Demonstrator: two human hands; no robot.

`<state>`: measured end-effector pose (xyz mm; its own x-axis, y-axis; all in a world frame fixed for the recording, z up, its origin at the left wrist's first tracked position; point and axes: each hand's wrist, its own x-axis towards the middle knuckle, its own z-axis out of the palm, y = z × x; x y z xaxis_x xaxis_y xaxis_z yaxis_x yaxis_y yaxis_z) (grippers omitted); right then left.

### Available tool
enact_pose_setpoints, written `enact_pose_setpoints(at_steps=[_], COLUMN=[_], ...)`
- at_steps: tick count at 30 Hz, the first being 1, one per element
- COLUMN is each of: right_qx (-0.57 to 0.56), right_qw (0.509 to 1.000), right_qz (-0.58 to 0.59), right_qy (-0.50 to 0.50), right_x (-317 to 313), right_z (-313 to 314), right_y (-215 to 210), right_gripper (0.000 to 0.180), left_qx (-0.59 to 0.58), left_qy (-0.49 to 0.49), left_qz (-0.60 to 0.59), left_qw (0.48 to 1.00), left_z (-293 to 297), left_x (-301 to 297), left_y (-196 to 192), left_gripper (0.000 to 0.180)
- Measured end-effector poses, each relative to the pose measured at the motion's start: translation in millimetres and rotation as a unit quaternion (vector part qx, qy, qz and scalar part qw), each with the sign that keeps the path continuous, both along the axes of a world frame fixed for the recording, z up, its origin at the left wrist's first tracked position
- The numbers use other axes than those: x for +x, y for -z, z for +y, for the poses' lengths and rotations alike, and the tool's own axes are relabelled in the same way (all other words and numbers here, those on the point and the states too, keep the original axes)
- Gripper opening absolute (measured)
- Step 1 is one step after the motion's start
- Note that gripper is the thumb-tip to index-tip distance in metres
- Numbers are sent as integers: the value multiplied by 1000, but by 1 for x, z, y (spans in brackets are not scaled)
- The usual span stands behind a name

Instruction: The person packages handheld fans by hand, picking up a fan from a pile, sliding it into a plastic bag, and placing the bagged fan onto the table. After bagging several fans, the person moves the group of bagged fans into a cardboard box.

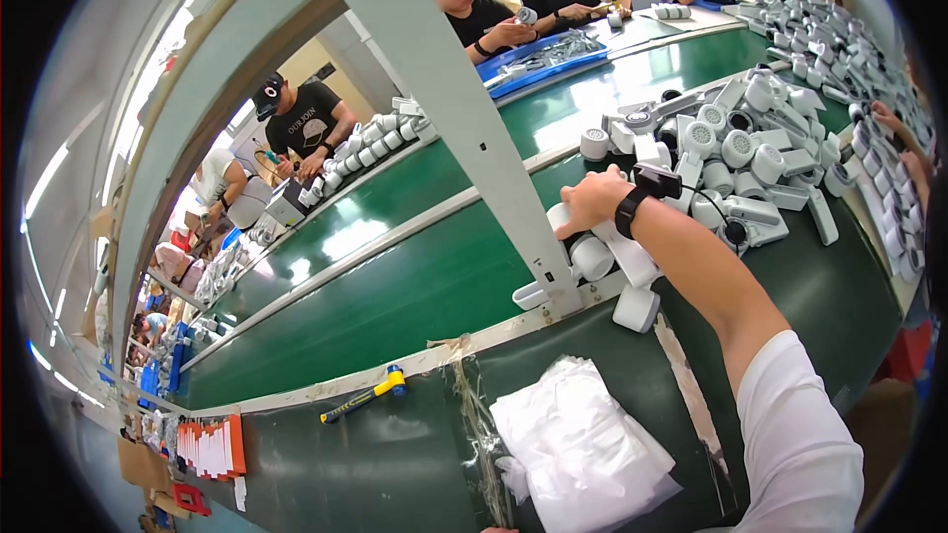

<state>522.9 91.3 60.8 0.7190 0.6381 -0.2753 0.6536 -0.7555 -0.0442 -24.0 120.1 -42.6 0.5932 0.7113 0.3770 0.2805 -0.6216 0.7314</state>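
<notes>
My right hand (591, 199) reaches in from the lower right, its fingers curled over a white rounded appliance part (560, 220) beside the upright metal post. A dark band (628, 211) with a small black box and cable sits on that wrist. Just below the hand lie a white cylindrical piece (592, 258) and a white block-shaped end (636, 308). Behind the wrist rises a heap of white handheld appliances (739, 146) with round grilled heads and flat handles. Of my left hand, only a sliver of skin (500, 530) shows at the bottom edge; its fingers are hidden.
A grey post (464, 128) stands between me and the green conveyor (425, 276). On the dark near surface lie a bundle of white plastic bags (583, 434) and a yellow-and-blue hammer (365, 397). Orange box (235, 444) holds white slips. Several people work across the belt, near a blue tray (548, 64).
</notes>
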Motion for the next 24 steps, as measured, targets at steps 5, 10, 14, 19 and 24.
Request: enact_pose_setpoints(at_steps=[5,10,14,19,24], right_qx=[-10,38,164,249,625], right_qw=[999,996,958,922,741], right_qz=[-41,-79,-230,-295,96], right_qy=[6,-7,-47,25,227], right_x=[-24,-33,-36,-31,-192], right_z=[-25,-45,-77,-172,-209], right_y=[-12,-2,21,21,1], right_gripper=[79,60,23,32,48], left_qx=[-3,-4,34,26,115], left_qy=[-5,-23,-2,10,-56], left_qz=[-18,-23,-40,-81,-147], left_qw=[1000,999,999,996,981], left_z=[-7,-2,5,4,-18], left_x=[1,-7,0,12,-8], left_y=[-2,9,9,-9,-11], left_gripper=[7,13,9,5,16])
